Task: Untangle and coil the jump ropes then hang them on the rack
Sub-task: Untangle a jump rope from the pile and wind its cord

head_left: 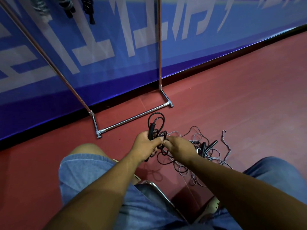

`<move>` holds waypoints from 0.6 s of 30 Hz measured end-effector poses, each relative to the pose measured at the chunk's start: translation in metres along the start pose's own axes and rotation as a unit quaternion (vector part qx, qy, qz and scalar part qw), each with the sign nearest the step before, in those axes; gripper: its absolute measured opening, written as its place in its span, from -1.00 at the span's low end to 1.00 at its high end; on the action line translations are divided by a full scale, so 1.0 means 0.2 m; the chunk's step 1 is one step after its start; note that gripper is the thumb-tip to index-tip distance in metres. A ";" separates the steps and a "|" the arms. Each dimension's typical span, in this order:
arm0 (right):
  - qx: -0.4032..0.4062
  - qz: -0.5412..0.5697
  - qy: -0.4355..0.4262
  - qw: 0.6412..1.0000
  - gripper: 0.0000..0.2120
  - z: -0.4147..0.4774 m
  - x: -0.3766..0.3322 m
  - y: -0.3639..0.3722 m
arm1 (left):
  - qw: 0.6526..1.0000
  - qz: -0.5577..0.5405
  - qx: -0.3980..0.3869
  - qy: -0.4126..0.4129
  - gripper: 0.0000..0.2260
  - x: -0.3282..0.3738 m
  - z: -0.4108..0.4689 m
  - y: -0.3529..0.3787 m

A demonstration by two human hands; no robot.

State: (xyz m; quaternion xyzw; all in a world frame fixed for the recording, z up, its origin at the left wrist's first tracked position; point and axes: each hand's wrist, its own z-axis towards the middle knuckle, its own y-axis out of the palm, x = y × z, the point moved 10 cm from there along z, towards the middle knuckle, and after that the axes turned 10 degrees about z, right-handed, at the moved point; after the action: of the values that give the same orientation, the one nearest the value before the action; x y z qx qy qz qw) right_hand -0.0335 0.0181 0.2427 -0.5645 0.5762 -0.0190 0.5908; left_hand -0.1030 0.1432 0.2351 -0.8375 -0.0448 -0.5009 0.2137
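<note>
My left hand [146, 143] grips the black handle and gathered loops of a black jump rope [156, 121], which stick up above my fist. My right hand [180, 146] pinches the black cord right beside the left hand. More of this rope trails down to the red floor below my hands. A tangle of grey and black jump ropes [204, 151] with several black handles lies on the floor just right of my right hand. The chrome rack [132, 117] stands ahead, its base bar just beyond the loops.
Coiled ropes [69, 5] hang at the rack's top left. A blue banner wall [116, 47] runs behind the rack. I sit on a chair [156, 190] with a chrome edge, my knees in denim shorts on either side. Red floor stretches to the right.
</note>
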 end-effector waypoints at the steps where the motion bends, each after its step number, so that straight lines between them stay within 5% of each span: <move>1: 0.001 0.008 -0.009 1.000 -0.66 -0.01 -0.01 0.00 | 1.000 -0.001 0.010 0.000 -0.84 0.00 0.01 -0.01; 8: -0.011 0.096 -0.019 0.995 -0.68 -0.01 -0.01 0.02 | 0.993 -0.068 0.094 -0.013 -0.85 -0.03 0.03 -0.09; 18: -0.027 0.011 0.018 0.999 -0.72 -0.06 0.22 0.05 | 0.940 -0.230 0.247 -0.052 -0.90 -0.10 0.03 -0.45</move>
State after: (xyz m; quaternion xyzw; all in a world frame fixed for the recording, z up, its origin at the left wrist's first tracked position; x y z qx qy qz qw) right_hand -0.0336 -0.0145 0.2101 -0.5734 0.5932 -0.0071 0.5650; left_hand -0.1340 0.2294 0.2440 -0.7500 -0.3693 -0.4654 0.2908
